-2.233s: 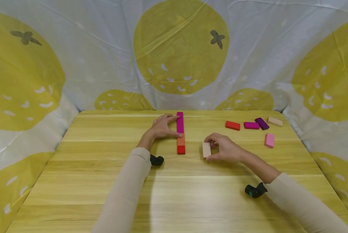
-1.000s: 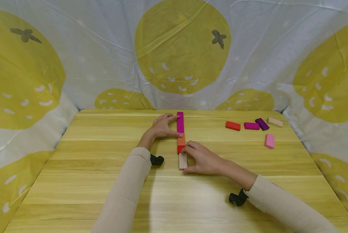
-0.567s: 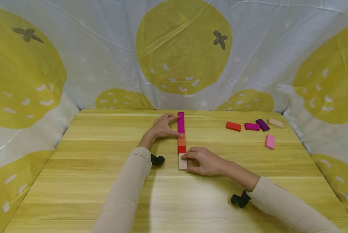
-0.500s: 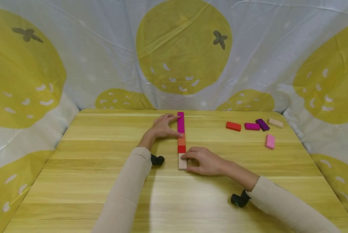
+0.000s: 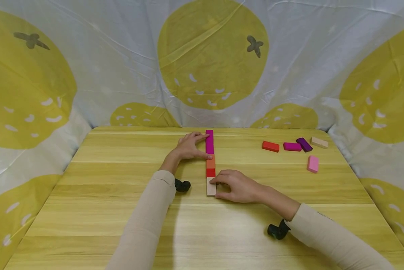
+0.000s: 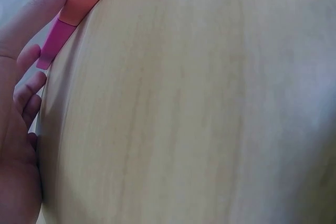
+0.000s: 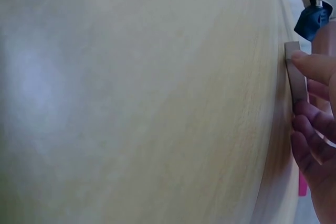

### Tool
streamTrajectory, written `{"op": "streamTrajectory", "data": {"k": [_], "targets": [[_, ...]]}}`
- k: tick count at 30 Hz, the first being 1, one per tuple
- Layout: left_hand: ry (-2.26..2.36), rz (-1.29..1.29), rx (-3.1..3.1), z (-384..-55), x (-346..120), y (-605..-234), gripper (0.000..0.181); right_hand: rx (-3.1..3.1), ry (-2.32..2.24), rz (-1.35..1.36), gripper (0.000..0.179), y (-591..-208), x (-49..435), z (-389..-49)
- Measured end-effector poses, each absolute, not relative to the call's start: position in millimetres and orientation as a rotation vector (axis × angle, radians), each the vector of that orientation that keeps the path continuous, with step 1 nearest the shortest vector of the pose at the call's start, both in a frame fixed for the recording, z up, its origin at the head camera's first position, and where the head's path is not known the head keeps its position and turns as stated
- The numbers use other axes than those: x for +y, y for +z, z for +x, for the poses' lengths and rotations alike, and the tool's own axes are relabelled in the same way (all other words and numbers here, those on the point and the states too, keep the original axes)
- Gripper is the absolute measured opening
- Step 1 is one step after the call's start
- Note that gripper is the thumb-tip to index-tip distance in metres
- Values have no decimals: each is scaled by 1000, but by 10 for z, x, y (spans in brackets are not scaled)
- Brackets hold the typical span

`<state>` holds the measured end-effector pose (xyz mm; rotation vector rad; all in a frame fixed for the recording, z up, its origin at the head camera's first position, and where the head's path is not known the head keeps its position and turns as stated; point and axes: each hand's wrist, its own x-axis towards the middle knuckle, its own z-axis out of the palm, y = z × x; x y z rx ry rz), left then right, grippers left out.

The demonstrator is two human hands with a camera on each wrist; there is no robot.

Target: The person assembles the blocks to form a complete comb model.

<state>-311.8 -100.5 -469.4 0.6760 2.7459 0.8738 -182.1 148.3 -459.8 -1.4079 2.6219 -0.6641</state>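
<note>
A straight row of small blocks runs toward me in the head view: magenta (image 5: pixel 210 144), orange (image 5: pixel 210 164), red (image 5: pixel 210 173) and a plain wooden block (image 5: pixel 211 190) at the near end. My left hand (image 5: pixel 188 146) is spread along the row's left side, index fingertip on the magenta part, thumb on the orange block. Curled fingers of my right hand (image 5: pixel 239 186) hold the wooden block from the right, index fingertip on its top and thumb at its near corner. The right wrist view shows thumb and fingers on this wooden block (image 7: pixel 297 80).
Off to the right lie loose blocks: red (image 5: pixel 270 146), magenta (image 5: pixel 292 146), dark purple (image 5: pixel 304 144), plain wood (image 5: pixel 319 142) and pink (image 5: pixel 312 164). The purple one touches the magenta one. A patterned cloth (image 5: pixel 212 56) hangs behind the wooden table (image 5: pixel 121 165).
My right hand has brought the wooden block leftward to the near end of the row, against the red block. Its fingers then shifted toward the block's right side. My left hand stays put.
</note>
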Motion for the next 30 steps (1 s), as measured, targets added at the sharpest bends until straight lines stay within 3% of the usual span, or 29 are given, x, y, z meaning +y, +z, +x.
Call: {"op": "streamTrajectory", "data": {"k": [17, 23, 30], "targets": [[906, 676, 2724, -3114, -1007, -4683, 104, 2527, -755, -1393, 39, -4565, 1559, -1890], [1021, 706, 2703, -3081, -1009, -4682, 95, 2558, -821, -1265, 40, -4521, 1854, -1967], [1082, 981, 2646, -2812, -1048, -4665, 86, 2765, -899, -1108, 33, -4520, 2355, -2251]]}}
